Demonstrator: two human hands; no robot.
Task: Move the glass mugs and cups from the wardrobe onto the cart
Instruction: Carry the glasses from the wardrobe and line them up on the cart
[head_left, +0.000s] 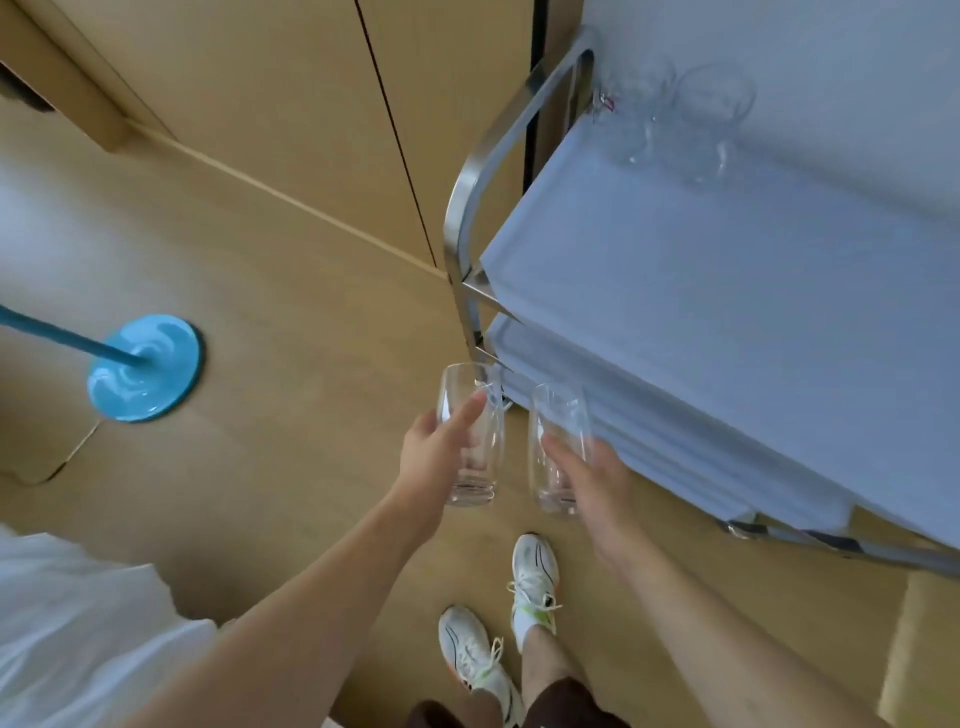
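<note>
Glasses in both hands, beside the cart's corner

Your left hand (436, 447) grips one tall glass (469, 434); your right hand (592, 478) grips a second tall glass (558, 449) — both upright, near each other but apart, above bare wooden floor (291, 322). Just ahead stands the cart (727, 291), its steel corner post (467, 249) nearest the left glass. Two clear mugs (675, 114) sit at the top shelf's far edge — most of that shelf is open. A blue round base (145, 366) lies well left.
</note>
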